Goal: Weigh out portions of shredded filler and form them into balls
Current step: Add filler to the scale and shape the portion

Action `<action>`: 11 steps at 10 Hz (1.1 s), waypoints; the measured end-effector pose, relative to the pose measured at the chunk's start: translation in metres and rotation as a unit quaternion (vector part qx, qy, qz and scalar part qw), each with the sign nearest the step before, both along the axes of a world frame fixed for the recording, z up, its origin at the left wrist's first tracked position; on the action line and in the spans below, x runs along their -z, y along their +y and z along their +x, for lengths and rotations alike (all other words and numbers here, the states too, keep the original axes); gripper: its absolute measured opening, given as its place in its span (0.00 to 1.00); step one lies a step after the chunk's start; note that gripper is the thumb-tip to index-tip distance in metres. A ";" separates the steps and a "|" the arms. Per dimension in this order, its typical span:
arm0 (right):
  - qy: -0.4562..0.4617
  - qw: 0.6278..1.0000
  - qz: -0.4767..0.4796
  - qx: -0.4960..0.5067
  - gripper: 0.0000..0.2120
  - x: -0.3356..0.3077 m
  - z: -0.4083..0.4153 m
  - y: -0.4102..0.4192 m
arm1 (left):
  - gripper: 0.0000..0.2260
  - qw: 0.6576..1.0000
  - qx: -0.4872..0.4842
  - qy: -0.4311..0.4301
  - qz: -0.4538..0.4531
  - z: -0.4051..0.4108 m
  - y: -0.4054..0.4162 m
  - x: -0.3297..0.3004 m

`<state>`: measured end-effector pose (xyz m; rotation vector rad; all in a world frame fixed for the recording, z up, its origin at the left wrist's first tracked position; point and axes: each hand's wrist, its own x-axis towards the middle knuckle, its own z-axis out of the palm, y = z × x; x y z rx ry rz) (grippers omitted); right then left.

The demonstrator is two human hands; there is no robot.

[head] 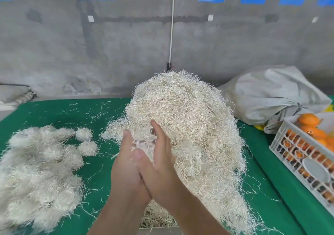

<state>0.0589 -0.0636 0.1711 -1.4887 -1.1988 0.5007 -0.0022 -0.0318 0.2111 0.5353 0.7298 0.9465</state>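
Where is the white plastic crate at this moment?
In the head view the white plastic crate sits at the right edge of the green table, just in front of the grey sack and right of the big filler pile.

The left hand [126, 173] and the right hand [159, 164] press together a small tuft of pale shredded filler [144, 142]. Beyond the fingers [157, 131] rises a big heap of straw-coloured filler [186, 126]. Left of the fingers, round fluffy balls [84, 134] lie on the green bench [101, 164].

Green table [101, 164] bears filler heap [189, 126], balls [41, 162], sack [271, 93], crate [296, 153].
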 end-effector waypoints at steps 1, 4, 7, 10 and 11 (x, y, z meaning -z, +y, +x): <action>0.309 0.949 -0.017 -0.059 0.27 -0.010 -0.010 -0.003 | 0.22 0.997 -0.023 0.025 0.068 0.001 0.005 0.006; 0.350 0.933 0.049 0.070 0.11 -0.023 -0.001 -0.002 | 0.18 0.912 0.040 0.228 0.339 0.008 -0.001 0.020; 0.281 0.950 0.125 0.052 0.12 -0.036 0.003 0.009 | 0.20 0.968 0.014 0.108 0.227 0.008 -0.018 -0.002; 0.059 0.997 0.033 0.048 0.27 -0.012 0.010 0.010 | 0.27 0.991 0.040 0.081 0.100 0.008 0.000 0.011; 0.357 0.932 -0.001 -0.061 0.23 -0.012 -0.004 0.000 | 0.19 0.995 -0.020 0.078 0.060 0.009 0.018 0.022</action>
